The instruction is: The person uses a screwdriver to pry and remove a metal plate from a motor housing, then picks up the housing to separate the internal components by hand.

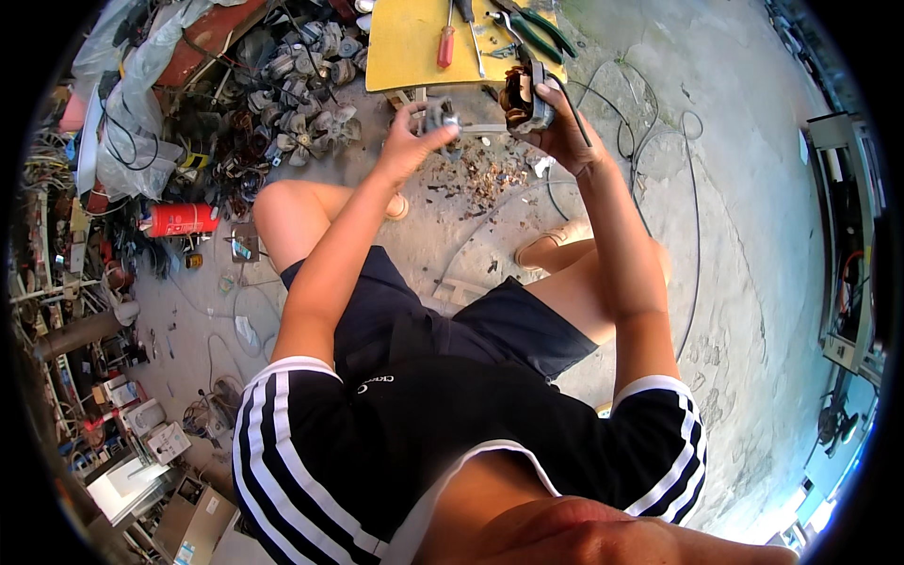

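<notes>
My right hand (571, 137) is closed around a motor stator (527, 102) with copper windings and a dark metal core, raised just off the near edge of the yellow board. A black cable or rod hangs along that hand. To its left, my left hand (410, 146) grips a small grey metal motor part (439, 117) between thumb and fingers; motion blurs it, so its exact kind cannot be made out. The two pieces are apart. On the yellow board (405, 47) lie a red-handled screwdriver (446, 45), a dark-handled screwdriver (471, 28) and green-handled pliers (541, 36).
Small copper-coloured scraps (485, 179) litter the concrete floor beneath my hands. A heap of motors and fan blades (306, 132) fills the far left, near a red cylinder (182, 219). Black cable (695, 188) loops over the floor at right. Boxes (196, 523) stand lower left.
</notes>
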Demonstrator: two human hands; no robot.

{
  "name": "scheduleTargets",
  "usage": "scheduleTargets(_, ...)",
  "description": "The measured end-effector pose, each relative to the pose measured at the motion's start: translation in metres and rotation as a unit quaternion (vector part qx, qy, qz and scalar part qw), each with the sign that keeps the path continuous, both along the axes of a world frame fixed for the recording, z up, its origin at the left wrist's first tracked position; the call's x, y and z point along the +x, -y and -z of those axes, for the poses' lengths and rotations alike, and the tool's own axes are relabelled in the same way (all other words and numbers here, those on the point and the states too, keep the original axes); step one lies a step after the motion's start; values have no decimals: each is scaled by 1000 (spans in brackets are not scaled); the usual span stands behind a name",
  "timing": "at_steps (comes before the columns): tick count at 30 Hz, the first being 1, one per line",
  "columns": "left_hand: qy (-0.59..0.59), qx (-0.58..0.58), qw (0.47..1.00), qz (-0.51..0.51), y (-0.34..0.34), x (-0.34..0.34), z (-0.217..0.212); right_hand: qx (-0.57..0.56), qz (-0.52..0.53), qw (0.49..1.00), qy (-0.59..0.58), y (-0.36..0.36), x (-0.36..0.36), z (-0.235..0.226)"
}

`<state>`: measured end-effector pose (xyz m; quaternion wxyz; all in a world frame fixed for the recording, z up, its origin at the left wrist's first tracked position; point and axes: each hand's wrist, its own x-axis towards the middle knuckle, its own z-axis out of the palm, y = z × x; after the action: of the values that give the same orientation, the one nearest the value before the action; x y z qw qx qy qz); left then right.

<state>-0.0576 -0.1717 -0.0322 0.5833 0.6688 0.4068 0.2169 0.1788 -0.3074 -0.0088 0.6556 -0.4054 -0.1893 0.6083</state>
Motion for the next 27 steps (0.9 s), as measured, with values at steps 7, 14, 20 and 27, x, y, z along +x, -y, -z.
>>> scheduleTargets(7,45,-107,991,-64,-79,20,-55,48,-14,996,-75,-6,0,-3)
scheduleTargets(14,-44,0,995,-93,-138,81,-47,41,-37,984,-168,-7,6,8)
scheduleTargets(20,-86,84,984,-130,-198,104,1,73,-61,957,-273,-8,9,8)
scheduleTargets(27,-120,122,975,-139,-237,84,20,104,-108,940,-307,-7,12,10)
